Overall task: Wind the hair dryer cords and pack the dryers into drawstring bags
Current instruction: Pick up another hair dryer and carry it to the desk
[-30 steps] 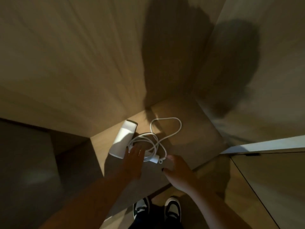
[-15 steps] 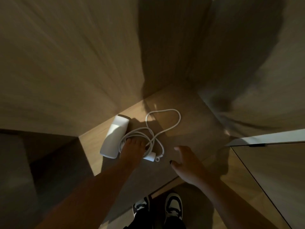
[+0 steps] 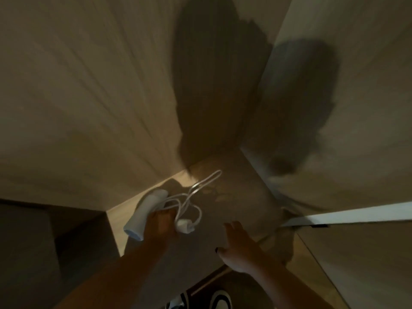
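No text, label, brand or number can be read anywhere.

Pale wood-grain cabinet walls [image 3: 93, 90] meet at a corner above a wooden shelf [image 3: 243, 204]. Two large dark shadows [image 3: 214, 81] fall across the panels, and warm light catches the shelf's left part. A white-edged door [image 3: 356, 214] stands open at right.

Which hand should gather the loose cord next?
Right, probably. The left hand already grips the dryer. The right hand is open, holds nothing, and hovers beside the plug and the loose cord.
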